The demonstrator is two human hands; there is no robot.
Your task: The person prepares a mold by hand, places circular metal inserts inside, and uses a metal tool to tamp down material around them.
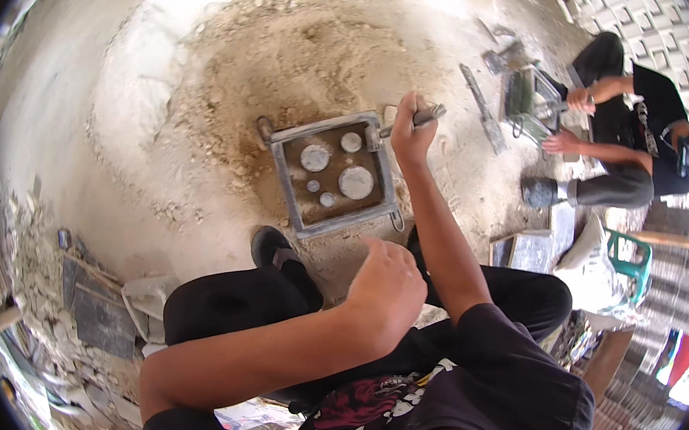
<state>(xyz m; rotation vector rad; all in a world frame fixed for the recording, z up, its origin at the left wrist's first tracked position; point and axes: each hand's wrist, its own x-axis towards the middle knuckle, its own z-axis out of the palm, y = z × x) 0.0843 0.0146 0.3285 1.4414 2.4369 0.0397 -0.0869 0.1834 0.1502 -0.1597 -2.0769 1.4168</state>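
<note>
Grey rectangular metal frame (345,220), holding packed brown sand (335,159) and five pale round discs (355,183), lies on the dusty tan ground (227,219) at twelve o'clock, just beyond the dark shoes (268,244). The step in hand looks like tapping the rim; short, controlled strokes would suit it, kept on the metal and clear of sand and discs, with the left hand (388,273) perhaps steadying the thin wire loop (397,221) near five o'clock. The right hand (415,128) grips a grey metal hammer-like tool (430,114), its head at the frame's two o'clock corner; contact is hard to judge. That forearm reaches toward twelve o'clock, while the other lies across the lap, pointing toward three. The left hand hangs near the frame's six o'clock side, loosely curled, palm hidden, so I cannot tell how far its fingers close.
</note>
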